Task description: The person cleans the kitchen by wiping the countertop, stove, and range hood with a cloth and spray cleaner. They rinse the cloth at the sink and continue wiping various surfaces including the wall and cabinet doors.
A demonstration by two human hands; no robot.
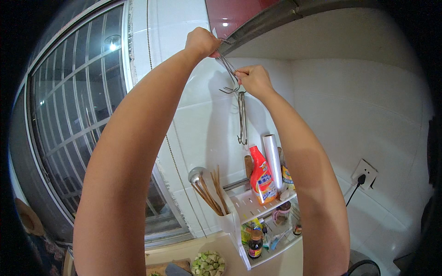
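Raised near the lower edge of a red glossy cabinet (238, 15), my left hand (203, 42) grips the upper end of several long metal wire hooks (228, 65). Their curved lower ends hang in front of the white tiled wall. My right hand (256, 80) pinches the same hooks lower down, between thumb and fingers. Just below, a second bunch of metal hooks (242, 117) dangles close to the curved ends. Whether it hangs from them or from the wall, I cannot tell.
Below stands a white two-tier rack (243, 241) with a red spray-cleaner bottle (261, 176), plastic-wrap roll (272, 158) and jars. Chopsticks (207, 196) and a ladle (196, 173) stand beside it. Diced vegetables (208, 264), a blade (176, 269), a barred window (79, 103) and a socket (364, 172) also show.
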